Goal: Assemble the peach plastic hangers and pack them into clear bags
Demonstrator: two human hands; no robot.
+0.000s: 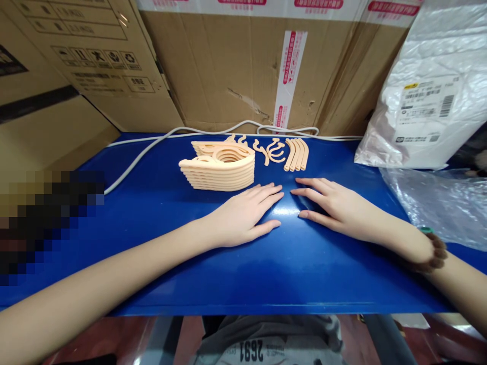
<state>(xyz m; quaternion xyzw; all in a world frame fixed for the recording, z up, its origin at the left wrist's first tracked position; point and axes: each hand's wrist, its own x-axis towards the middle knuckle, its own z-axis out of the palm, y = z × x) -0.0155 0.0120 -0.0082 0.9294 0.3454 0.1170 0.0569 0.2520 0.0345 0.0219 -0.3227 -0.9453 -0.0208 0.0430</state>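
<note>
My left hand [245, 215] lies flat on the blue tabletop [243, 284], fingers stretched out to the right, with nothing in it. Just behind it stands a stack of cream plastic hanger bodies [216, 175]. Facing it from the right, my right hand [331, 205] rests with its fingers spread, also bare of any object. Beyond the fingertips lie several loose cream hooks [274, 151], some curved and overlapping. Beside them a row of curved cream arm pieces [297, 154] lies side by side. Two more hook tips [242, 141] show behind the stack.
Cardboard boxes [236, 66] wall off the back and left. A white cable [152, 157] runs along the rear edge and curves forward at left. At right a white plastic parcel bag [422, 101] stands behind clear plastic wrap [441, 203]. The table's front edge [243, 308] is near me.
</note>
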